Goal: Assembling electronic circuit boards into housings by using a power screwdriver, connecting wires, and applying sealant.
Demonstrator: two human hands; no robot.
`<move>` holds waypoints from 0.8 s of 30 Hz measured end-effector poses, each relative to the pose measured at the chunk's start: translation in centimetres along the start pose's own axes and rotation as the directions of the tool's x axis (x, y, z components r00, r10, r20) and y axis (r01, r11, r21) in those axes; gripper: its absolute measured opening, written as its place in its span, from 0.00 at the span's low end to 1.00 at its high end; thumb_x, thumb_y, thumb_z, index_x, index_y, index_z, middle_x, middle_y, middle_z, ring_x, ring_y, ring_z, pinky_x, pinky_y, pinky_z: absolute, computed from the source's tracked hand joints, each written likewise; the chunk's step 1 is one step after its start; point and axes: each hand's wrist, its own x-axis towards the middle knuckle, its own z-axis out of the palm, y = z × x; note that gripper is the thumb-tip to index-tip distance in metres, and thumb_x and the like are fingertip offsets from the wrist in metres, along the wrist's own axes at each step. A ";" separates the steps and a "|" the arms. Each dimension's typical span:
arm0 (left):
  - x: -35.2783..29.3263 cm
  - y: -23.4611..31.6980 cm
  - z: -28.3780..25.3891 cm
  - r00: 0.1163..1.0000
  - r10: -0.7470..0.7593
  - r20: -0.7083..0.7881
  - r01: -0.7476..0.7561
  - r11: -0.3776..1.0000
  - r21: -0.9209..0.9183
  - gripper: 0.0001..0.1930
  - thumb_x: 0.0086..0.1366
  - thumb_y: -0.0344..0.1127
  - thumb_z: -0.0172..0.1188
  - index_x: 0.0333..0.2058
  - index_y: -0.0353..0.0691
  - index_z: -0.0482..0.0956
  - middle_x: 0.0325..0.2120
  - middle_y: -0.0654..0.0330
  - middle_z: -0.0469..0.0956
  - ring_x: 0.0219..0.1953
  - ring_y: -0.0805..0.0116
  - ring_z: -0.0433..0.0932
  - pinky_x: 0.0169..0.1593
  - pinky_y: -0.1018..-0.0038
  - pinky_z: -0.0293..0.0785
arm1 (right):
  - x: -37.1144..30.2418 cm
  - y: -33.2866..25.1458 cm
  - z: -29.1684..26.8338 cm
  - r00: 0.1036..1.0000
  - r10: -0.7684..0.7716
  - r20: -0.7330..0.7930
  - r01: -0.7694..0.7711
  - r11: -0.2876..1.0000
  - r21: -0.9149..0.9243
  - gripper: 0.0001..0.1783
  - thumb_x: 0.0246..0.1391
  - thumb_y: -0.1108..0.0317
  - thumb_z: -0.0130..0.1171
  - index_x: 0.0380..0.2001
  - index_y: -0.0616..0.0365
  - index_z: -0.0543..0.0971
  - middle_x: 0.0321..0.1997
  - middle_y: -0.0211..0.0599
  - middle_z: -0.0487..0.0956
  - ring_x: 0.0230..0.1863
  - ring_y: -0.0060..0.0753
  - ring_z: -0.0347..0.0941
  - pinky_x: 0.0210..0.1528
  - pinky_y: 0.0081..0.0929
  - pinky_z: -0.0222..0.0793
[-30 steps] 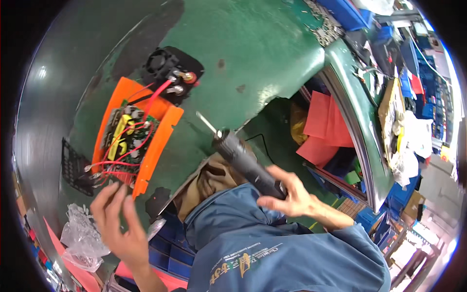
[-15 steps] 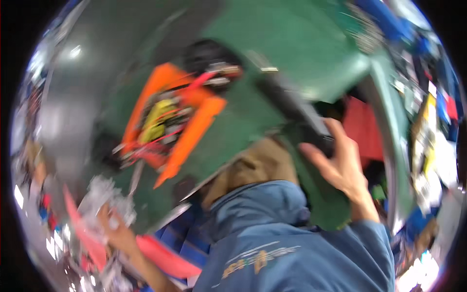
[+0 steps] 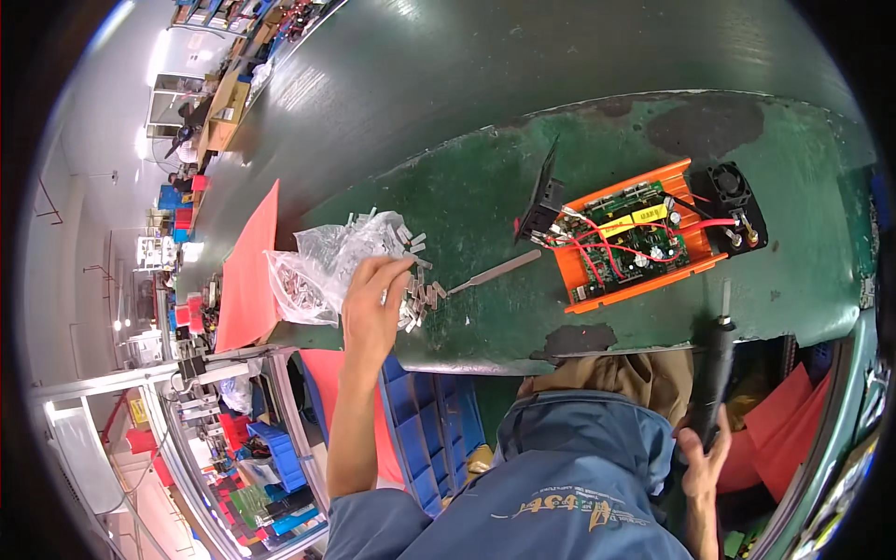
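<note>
At the bag's near side is my left hand (image 3: 371, 303), its fingers bent together over small loose metal pieces (image 3: 425, 299); whatever the fingertips pinch is too small to make out. Beside it lies a clear plastic bag (image 3: 313, 271) with more such pieces. My right hand (image 3: 702, 457) grips a black electric screwdriver (image 3: 714, 369), its bit pointing away from me. Beyond the screwdriver, an orange metal housing (image 3: 644, 289) holds a green circuit board with red wires and a yellow-wrapped part. A fan (image 3: 728, 182) on a black end panel adjoins it, and another black panel (image 3: 541, 210) stands at its left.
A slim metal tweezers-like tool (image 3: 504, 271) lies between the pieces and the housing. Red sheets (image 3: 250, 271) stand left of the bag. Below the green bench (image 3: 467, 345) are blue bins (image 3: 425, 420) and more red sheets (image 3: 779, 429).
The view has swung, so the housing now appears farther right, and the blur has cleared. The screwdriver stays in my right hand; my left hand is still by the bag, now over the loose pieces.
</note>
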 end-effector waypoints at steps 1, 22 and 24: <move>0.5 -0.4 0.2 1.000 -0.001 -0.004 0.001 1.000 -0.009 0.12 0.65 0.26 0.65 0.47 0.39 0.85 0.40 0.57 0.81 0.40 0.64 0.81 0.44 0.72 0.76 | -0.3 0.2 0.7 0.999 -0.019 0.045 0.020 1.000 -0.005 0.22 0.49 0.62 0.64 0.45 0.61 0.73 0.28 0.30 0.77 0.27 0.17 0.69 0.30 0.17 0.62; 2.0 13.4 1.8 0.960 0.240 0.146 -0.124 0.828 -0.548 0.08 0.70 0.22 0.58 0.46 0.34 0.81 0.39 0.53 0.81 0.36 0.66 0.85 0.41 0.75 0.79 | -2.1 -0.2 3.3 0.931 0.045 0.362 0.098 0.925 -0.368 0.27 0.62 0.57 0.61 0.57 0.64 0.72 0.37 0.43 0.81 0.37 0.32 0.75 0.45 0.33 0.73; 2.6 14.1 2.8 0.942 0.291 0.168 -0.169 0.843 -0.511 0.07 0.69 0.22 0.60 0.44 0.34 0.82 0.37 0.54 0.82 0.34 0.65 0.84 0.39 0.74 0.78 | -2.4 0.5 3.4 0.933 -0.077 0.353 0.160 0.964 -0.213 0.25 0.68 0.54 0.54 0.57 0.63 0.71 0.27 0.47 0.76 0.28 0.46 0.73 0.38 0.41 0.70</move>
